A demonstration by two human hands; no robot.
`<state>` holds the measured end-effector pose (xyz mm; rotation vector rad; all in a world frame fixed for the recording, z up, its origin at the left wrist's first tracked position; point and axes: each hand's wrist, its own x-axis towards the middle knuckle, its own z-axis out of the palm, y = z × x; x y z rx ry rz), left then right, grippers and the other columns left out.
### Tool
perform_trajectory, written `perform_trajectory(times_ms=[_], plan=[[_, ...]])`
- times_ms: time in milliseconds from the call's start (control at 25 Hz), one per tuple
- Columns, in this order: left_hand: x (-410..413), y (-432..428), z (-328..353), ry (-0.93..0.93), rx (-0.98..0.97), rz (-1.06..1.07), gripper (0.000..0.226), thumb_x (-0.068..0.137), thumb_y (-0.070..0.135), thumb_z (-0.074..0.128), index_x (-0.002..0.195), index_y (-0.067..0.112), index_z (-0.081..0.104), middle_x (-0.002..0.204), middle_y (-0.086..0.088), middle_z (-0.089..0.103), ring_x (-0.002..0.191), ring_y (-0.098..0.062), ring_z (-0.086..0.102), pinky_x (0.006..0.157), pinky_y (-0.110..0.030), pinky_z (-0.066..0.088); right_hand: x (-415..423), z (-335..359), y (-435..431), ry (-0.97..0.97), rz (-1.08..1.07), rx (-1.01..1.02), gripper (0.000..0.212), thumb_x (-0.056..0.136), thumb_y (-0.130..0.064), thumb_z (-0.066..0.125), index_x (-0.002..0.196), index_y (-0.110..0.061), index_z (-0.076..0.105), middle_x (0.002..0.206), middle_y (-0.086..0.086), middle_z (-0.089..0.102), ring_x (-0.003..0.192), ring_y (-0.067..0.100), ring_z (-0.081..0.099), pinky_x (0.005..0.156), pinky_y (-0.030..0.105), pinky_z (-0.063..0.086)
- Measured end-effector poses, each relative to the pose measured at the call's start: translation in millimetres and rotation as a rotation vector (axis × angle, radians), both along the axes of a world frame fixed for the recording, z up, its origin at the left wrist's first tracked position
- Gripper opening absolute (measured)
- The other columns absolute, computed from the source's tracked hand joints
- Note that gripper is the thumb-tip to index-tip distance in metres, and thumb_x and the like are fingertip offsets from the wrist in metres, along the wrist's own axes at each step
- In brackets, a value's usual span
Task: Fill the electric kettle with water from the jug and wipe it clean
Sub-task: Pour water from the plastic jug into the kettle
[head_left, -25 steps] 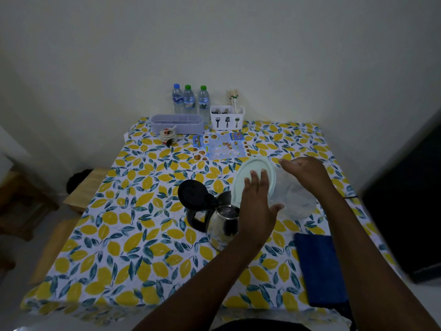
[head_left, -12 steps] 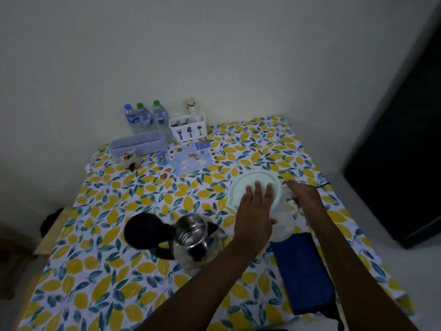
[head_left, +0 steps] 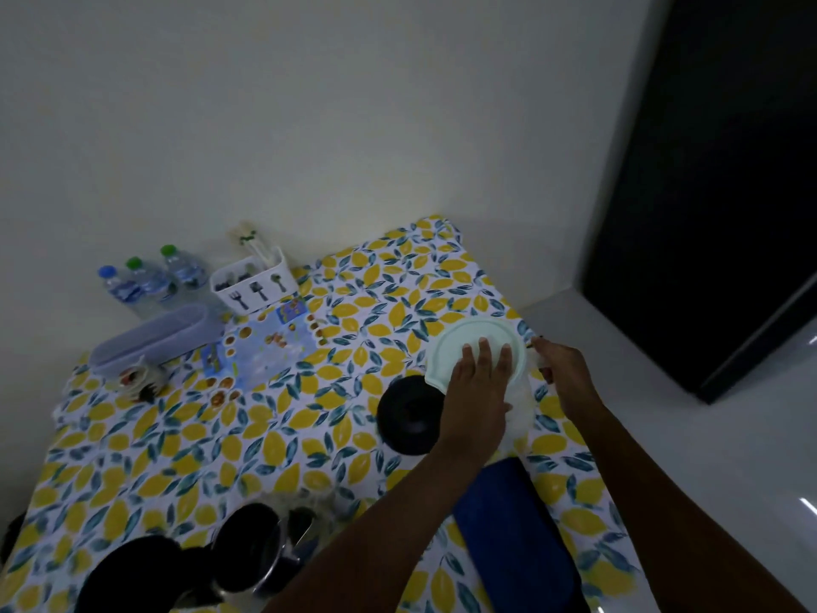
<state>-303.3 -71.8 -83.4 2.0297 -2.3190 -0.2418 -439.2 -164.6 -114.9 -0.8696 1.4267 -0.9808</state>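
Observation:
The clear plastic jug stands at the table's right side with a pale green round lid on top. My left hand lies over the lid, fingers stretched across it. My right hand holds the jug's far right side, where the handle would be; the handle itself is hidden. The steel electric kettle sits at the near left edge, its black lid flipped open. A black round kettle base lies just left of the jug. A folded blue cloth lies near me, under my forearms.
At the back by the wall stand three water bottles, a white cutlery holder and a lilac lidded box. A small cup and a printed placemat lie on the lemon-print tablecloth. A dark doorway is at right.
The view has swung right and down, so the kettle now shows at the lower left, farther from the jug. The black base has come into sight. Both hands stay on the jug and lid.

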Motion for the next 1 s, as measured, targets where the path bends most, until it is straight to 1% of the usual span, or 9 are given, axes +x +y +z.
perform_trajectory(times_ms=[120,200,280,360,480,640,760,880,1000], plan=[[-4,-19,-10,-0.009,0.029,-0.058,0.077,0.098,0.031,0.051,0.153,0.017,0.000,0.163,-0.017,0.002,0.149,-0.041,0.002,0.120,-0.051,0.017,-12,-12,-14,-0.025,0.027,-0.033,0.041,0.089,-0.026,0.062,0.052,-0.017,0.048,0.049,0.001,0.038,0.041,0.010,0.036,0.045,0.024,0.031],[-3,-26,-13,-0.002,0.000,-0.104,0.072,0.097,0.034,0.051,0.153,0.019,0.007,0.163,-0.014,0.007,0.150,-0.037,0.007,0.118,-0.051,0.020,-20,-14,-20,-0.018,0.046,-0.034,0.035,0.091,-0.026,0.058,0.059,-0.015,0.054,0.054,0.005,0.040,0.048,0.015,0.036,0.049,0.029,0.030],[-6,-30,-16,0.022,-0.035,-0.144,0.071,0.095,0.037,0.053,0.152,0.017,0.015,0.162,-0.012,0.015,0.149,-0.035,0.013,0.117,-0.051,0.023,-30,-16,-25,-0.002,0.072,-0.022,0.034,0.093,-0.026,0.054,0.061,-0.018,0.062,0.054,0.001,0.050,0.051,0.015,0.043,0.047,0.024,0.038],[-12,-27,-20,0.016,-0.077,-0.168,0.072,0.091,0.037,0.059,0.149,0.014,0.024,0.160,-0.012,0.026,0.147,-0.033,0.024,0.114,-0.050,0.032,-42,-17,-26,0.039,0.089,-0.033,0.034,0.092,-0.029,0.054,0.062,-0.021,0.067,0.060,0.001,0.062,0.057,0.015,0.053,0.053,0.023,0.044],[-21,-21,-26,0.009,-0.131,-0.124,0.074,0.086,0.038,0.064,0.147,0.014,0.030,0.156,-0.009,0.035,0.143,-0.031,0.035,0.107,-0.047,0.041,-53,-19,-25,0.161,0.145,-0.111,0.027,0.094,-0.027,0.055,0.088,-0.008,0.073,0.090,0.012,0.070,0.080,0.016,0.060,0.068,0.020,0.048],[-16,-19,-21,0.068,-0.139,-0.154,0.068,0.092,0.032,0.058,0.148,0.012,0.026,0.160,-0.010,0.025,0.148,-0.031,0.023,0.113,-0.052,0.033,-43,-17,-5,0.306,0.019,-0.236,0.020,0.095,-0.028,0.051,0.096,-0.018,0.069,0.107,0.008,0.067,0.104,0.023,0.061,0.088,0.031,0.043],[-5,3,-19,0.156,-0.173,-0.134,0.064,0.094,0.030,0.055,0.149,0.015,0.026,0.162,-0.005,0.019,0.150,-0.027,0.016,0.118,-0.048,0.024,-31,-18,38,0.434,-0.101,-0.501,0.034,0.094,-0.034,0.050,0.122,-0.016,0.060,0.134,0.007,0.057,0.126,0.017,0.050,0.107,0.030,0.037],[16,48,-22,0.325,-0.173,-0.005,0.062,0.098,0.029,0.051,0.151,0.019,0.022,0.163,-0.001,0.016,0.150,-0.020,0.012,0.120,-0.038,0.015,-13,-21,95,0.585,0.006,-0.688,0.045,0.093,-0.034,0.049,0.136,-0.019,0.046,0.147,0.001,0.043,0.138,0.009,0.034,0.113,0.018,0.026],[44,99,-25,0.436,-0.157,0.120,0.058,0.098,0.027,0.052,0.150,0.021,0.027,0.159,0.002,0.025,0.148,-0.014,0.019,0.120,-0.032,0.022,9,-28,144,0.671,0.222,-0.719,0.062,0.089,-0.035,0.054,0.145,-0.019,0.033,0.156,0.002,0.029,0.145,0.013,0.023,0.116,0.029,0.026]])
